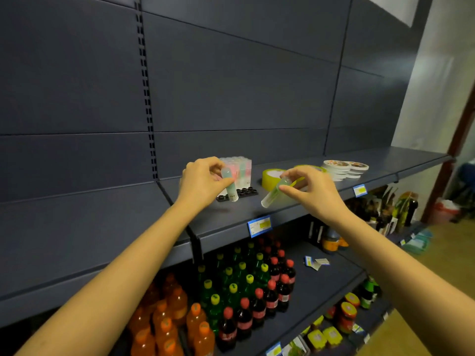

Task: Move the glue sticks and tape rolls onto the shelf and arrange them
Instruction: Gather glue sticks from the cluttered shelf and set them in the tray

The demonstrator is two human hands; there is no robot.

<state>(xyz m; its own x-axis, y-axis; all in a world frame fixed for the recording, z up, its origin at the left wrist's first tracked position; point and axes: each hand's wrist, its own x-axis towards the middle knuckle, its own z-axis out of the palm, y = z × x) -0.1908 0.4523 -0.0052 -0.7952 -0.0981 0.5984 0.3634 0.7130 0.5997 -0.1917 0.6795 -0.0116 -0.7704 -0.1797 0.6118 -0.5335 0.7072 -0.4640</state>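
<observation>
My left hand pinches a pale green glue stick by its cap, holding it nearly upright over a black slotted tray on the dark shelf. Behind it several pink and green glue sticks stand packed in the tray. My right hand pinches a second green glue stick, tilted with its base toward me. Two yellow-green tape rolls lie flat on the shelf behind my right hand; the far one is partly hidden. White tape rolls are stacked in two piles further right.
Blue price tags hang on the shelf's front edge. The shelf below holds several orange, green and dark soda bottles and loose tags. Jars and bottles stand lower right. Bare shelf surface runs to the right.
</observation>
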